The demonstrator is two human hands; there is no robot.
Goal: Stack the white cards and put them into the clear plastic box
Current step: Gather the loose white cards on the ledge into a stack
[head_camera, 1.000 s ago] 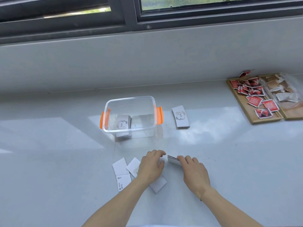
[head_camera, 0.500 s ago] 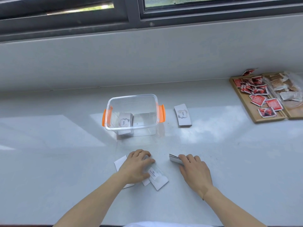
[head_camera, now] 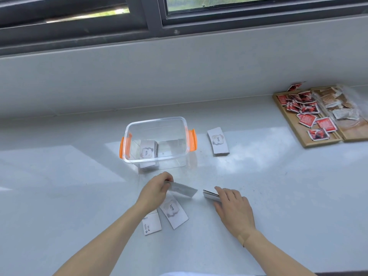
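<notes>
The clear plastic box [head_camera: 180, 121] with orange latches stands mid-table, a stack of white cards [head_camera: 147, 150] inside at its left. My left hand [head_camera: 155, 189] pinches one white card [head_camera: 183, 189] lifted just above the table, its free end pointing right. My right hand [head_camera: 232, 204] rests on a small stack of cards [head_camera: 210, 194] and grips it at the table surface. Two loose cards lie below my left hand: a "love" card [head_camera: 173, 212] and a card with small print [head_camera: 151, 224]. Another card pile [head_camera: 218, 141] sits right of the box.
Two wooden trays [head_camera: 298, 134] with several red and brown sachets lie at the far right. A grey wall and window frame [head_camera: 155, 18] rise behind the glossy white table [head_camera: 59, 186].
My left hand has picked one card up from the loose cards and raised it toward the right hand's stack. The right hand stays on its stack.
</notes>
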